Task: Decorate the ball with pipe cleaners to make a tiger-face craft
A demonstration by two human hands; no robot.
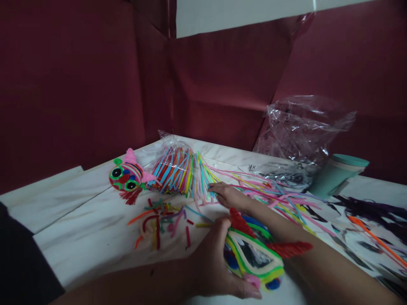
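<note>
My left hand (216, 264) is closed around a colourful animal-face craft (254, 254) made of coiled pipe cleaners, with red pointed ears, large dark eyes edged in white and green, and a pink nose. My thumb lies by the nose. Beyond it, my right hand (227, 195) stretches across to a spread bundle of pale pipe cleaners (200, 180), its fingertips at their near side and its fingers extended. A fuller bundle of multicoloured pipe cleaners (173, 169) sits just left, partly in a clear plastic bag (168, 142).
A second animal-face craft (127, 176) with pink ears and a red tassel lies at the left. Cut pipe cleaner pieces (159, 224) are scattered in front. Loose long pipe cleaners (273, 195), a crumpled clear bag (302, 131) and a green cylinder (337, 176) are at the right.
</note>
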